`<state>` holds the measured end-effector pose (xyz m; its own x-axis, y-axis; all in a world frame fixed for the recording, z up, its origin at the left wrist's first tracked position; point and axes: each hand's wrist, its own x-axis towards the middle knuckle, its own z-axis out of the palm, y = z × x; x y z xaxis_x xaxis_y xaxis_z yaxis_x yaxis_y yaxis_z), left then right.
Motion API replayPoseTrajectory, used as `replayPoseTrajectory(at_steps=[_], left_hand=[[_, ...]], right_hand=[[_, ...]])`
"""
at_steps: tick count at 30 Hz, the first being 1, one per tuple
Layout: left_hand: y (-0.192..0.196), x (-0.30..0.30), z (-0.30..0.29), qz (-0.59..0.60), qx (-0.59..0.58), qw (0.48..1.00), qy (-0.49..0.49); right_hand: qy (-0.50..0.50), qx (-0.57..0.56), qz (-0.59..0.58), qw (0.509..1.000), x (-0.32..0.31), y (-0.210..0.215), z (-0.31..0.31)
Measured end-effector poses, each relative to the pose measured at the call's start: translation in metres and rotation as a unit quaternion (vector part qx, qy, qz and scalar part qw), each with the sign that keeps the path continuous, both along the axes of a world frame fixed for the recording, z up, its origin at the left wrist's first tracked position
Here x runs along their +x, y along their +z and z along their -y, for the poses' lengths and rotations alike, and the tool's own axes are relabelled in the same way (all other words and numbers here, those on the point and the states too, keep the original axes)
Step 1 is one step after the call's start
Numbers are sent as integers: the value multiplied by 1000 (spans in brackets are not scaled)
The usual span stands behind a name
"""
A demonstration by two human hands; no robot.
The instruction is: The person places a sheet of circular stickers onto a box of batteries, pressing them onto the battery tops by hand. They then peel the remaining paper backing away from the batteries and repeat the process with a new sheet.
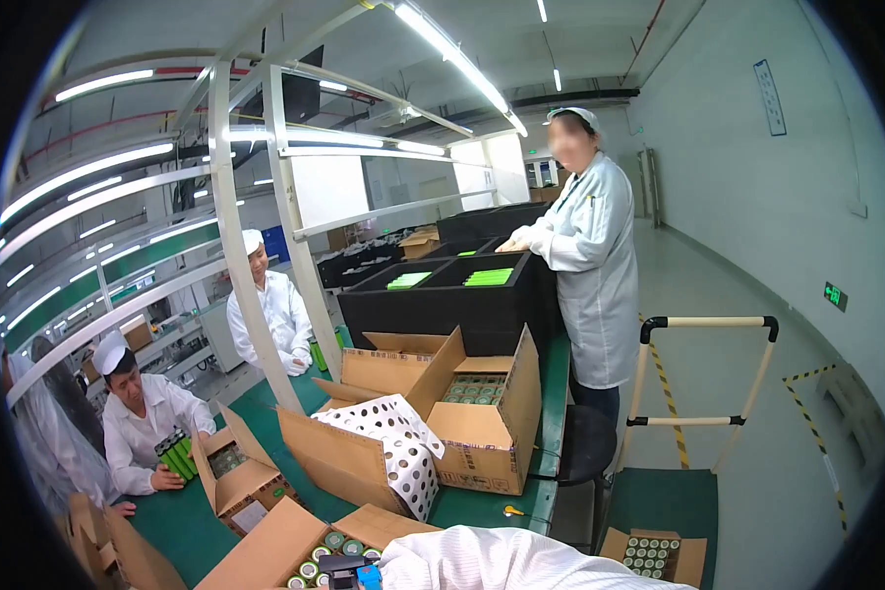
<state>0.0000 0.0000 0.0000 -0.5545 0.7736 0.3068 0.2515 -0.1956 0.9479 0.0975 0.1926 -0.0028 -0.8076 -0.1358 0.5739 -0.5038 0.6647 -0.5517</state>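
A white sleeve [482, 556], which looks like my right arm, reaches in from the lower right along the bottom edge. At its cuff sits a dark wrist device [339, 565] with a blue part. The hand beyond the cuff is not visible, and my left hand does not show either. Beside the cuff, an open cardboard box [256, 551] holds several upright cylindrical battery cells [308, 569] with pale ring tops. Just past it, a white sheet with round holes [393, 442] hangs over another open carton [339, 462].
A carton of cells [474, 433] stands on the green table [462, 506], before black bins [433, 315] with green cells. One co-worker [595, 246] stands at the bins; another [147, 423] holds green cells at left. A stool [587, 442] and cart [659, 501] stand right.
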Motion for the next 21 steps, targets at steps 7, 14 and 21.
replayPoseTrajectory(at_steps=[7,14,21], left_hand=[[5,2,1,35,-18,998,56],[1,-8,-2,-65,-45,996,35],[31,8,0,-235,-138,962,8]], right_hand=[[-4,-67,1,998,7,17,1],[-45,-59,-40,996,11,17,-12],[-11,-95,-52,994,10,17,-7]])
